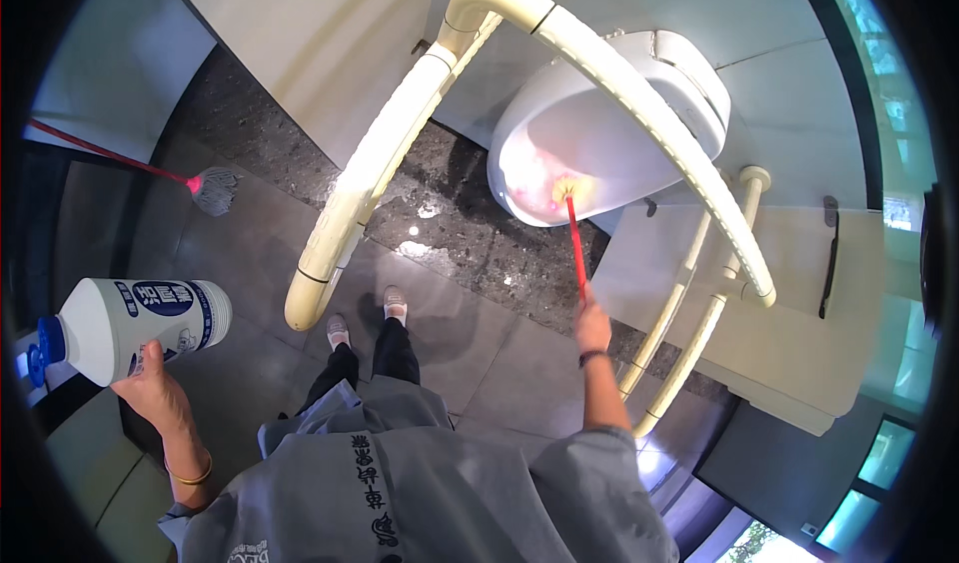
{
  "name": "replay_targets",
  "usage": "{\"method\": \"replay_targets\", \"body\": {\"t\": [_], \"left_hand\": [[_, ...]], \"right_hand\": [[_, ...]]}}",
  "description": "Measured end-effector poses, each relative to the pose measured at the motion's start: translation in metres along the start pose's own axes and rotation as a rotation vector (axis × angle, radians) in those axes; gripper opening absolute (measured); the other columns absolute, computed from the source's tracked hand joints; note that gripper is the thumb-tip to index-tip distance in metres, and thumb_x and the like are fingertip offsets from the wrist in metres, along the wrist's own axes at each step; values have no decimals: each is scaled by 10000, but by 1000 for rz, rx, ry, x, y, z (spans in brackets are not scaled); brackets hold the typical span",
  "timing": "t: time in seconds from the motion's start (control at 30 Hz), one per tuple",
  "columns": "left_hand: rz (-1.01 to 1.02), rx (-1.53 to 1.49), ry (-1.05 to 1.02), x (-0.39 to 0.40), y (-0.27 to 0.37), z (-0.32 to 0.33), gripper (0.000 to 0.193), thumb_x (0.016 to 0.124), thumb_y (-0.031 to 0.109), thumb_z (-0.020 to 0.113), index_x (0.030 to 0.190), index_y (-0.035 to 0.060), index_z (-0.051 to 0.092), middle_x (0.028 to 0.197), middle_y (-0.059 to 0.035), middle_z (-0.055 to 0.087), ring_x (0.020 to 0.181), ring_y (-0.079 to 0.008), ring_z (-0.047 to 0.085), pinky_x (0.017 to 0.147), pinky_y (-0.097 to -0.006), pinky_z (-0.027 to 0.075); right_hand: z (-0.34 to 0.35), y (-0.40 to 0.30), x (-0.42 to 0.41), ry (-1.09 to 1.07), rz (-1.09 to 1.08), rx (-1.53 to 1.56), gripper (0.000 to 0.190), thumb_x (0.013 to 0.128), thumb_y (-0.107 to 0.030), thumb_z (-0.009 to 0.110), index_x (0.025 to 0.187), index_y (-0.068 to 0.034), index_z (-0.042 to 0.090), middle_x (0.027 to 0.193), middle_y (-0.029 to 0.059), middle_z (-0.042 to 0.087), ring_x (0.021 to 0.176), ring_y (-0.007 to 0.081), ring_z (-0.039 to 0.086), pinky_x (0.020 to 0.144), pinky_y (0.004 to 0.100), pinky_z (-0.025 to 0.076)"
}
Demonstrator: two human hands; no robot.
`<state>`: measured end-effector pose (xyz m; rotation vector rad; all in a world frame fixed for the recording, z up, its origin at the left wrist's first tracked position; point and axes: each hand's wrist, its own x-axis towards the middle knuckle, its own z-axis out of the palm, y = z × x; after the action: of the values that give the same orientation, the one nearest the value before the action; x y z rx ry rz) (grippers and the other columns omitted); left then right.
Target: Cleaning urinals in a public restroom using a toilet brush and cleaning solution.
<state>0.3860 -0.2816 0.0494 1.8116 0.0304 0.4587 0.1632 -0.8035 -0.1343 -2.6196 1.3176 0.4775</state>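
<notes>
My left hand (159,394) grips a large white plastic bottle (142,323) with blue printing. The bottle lies on its side in the air, and its blue flip cap (46,346) points left and looks raised. In my right hand (592,327) is the red handle of a toilet brush (575,241). Its pale yellowish head touches the inside of the lower bowl of a white wall urinal (637,136). Around the brush head the bowl is washed out by glare, so its surface there is hard to make out.
Cream grab rails (374,181) arch in front of the urinal, and more rails (685,331) stand at its right. Partition panels (787,286) flank it. A mop (213,190) with a red handle rests at the left. Dark stone (479,211) borders the grey tile floor (479,361).
</notes>
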Motion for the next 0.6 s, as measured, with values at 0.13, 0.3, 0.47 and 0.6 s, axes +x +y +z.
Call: {"method": "replay_targets", "body": {"t": [0.13, 0.3, 0.47, 0.6], "left_hand": [[-52, -7, 13, 2, -5, -3, 514, 731, 54, 632, 1156, -31, 355, 1066, -135, 474, 941, -200, 492, 857, -323, 381], [-2, 30, 19, 3, -8, -7, 521, 737, 60, 628, 1164, -31, 343, 1065, -132, 473, 942, -199, 493, 856, -326, 380], [12, -8, 2, 4, -7, -9, 512, 746, 61, 621, 1163, -35, 341, 1063, -134, 474, 944, -201, 493, 860, -330, 380], [2, 14, 38, 6, -5, -8, 496, 755, 47, 606, 1164, -35, 338, 1064, -140, 473, 956, -202, 487, 870, -332, 372]], "right_hand": [[-9, 13, -27, 14, 82, -169, 389, 860, -241, 371, 1245, -295, 352, 763, 185, 598, 698, 343, 588, 612, 458, 462], [-18, 12, 22, 24, 117, -228, 382, 874, -251, 318, 1247, -331, 342, 767, 180, 601, 696, 338, 593, 618, 447, 469], [-8, 23, 4, -30, 30, -379, 411, 874, -239, 306, 1267, -358, 303, 723, 146, 602, 662, 305, 603, 588, 419, 480], [-49, 32, 28, 152, 26, -454, 447, 869, -217, 311, 1291, -347, 247, 661, 118, 596, 585, 275, 601, 521, 404, 484]]}}
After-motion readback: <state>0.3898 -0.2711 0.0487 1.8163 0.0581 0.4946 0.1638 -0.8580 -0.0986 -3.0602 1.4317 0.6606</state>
